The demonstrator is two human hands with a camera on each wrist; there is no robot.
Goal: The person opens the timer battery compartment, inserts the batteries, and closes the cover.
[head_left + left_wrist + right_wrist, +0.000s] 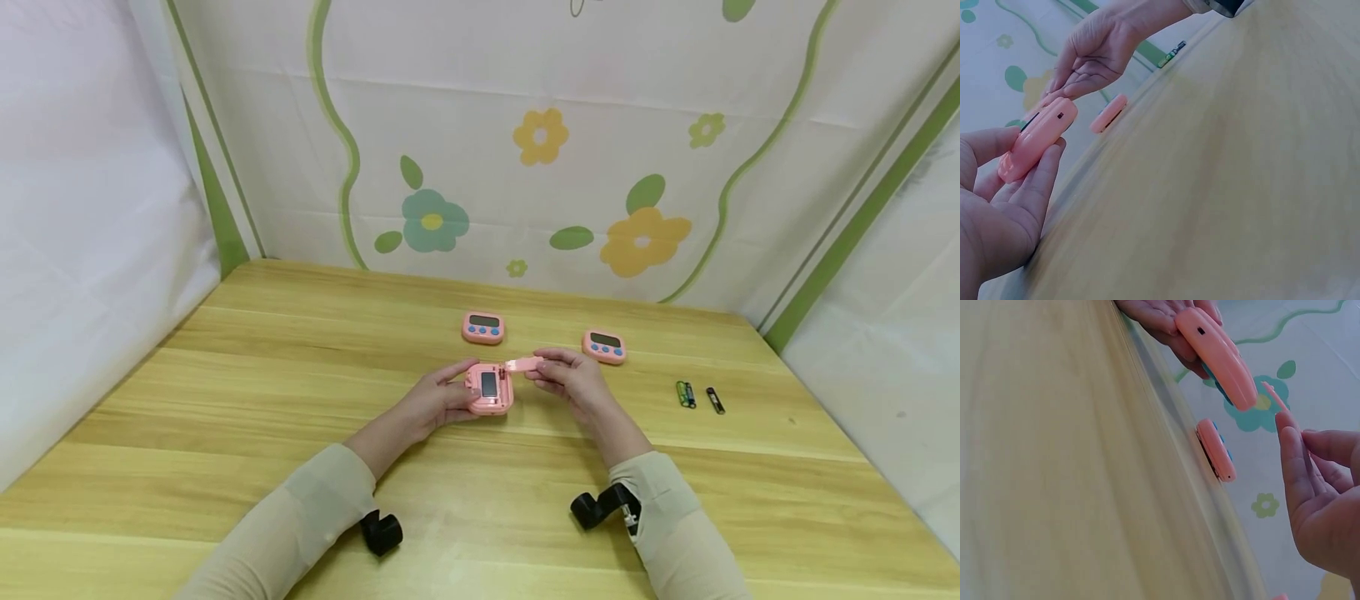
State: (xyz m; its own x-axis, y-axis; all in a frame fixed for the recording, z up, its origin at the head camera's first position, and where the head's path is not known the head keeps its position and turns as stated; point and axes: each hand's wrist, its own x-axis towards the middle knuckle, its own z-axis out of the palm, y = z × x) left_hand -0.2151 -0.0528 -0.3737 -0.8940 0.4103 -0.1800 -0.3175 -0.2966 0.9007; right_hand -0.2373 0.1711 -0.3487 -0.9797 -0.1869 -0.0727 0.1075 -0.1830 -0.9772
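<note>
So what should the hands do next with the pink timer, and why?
Probably set the cover down and reach for the batteries. The left hand holds the pink timer back side up, the right hand pinches the small pink cover just off it, and the batteries lie loose on the table to the right.

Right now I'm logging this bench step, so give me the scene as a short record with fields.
left hand: grips a pink timer, back side up, compartment open
right hand: pinches the pink cover beside the timer
spare timers: two, face up, far timer and right timer
batteries: loose on the table, right of the hands
</note>
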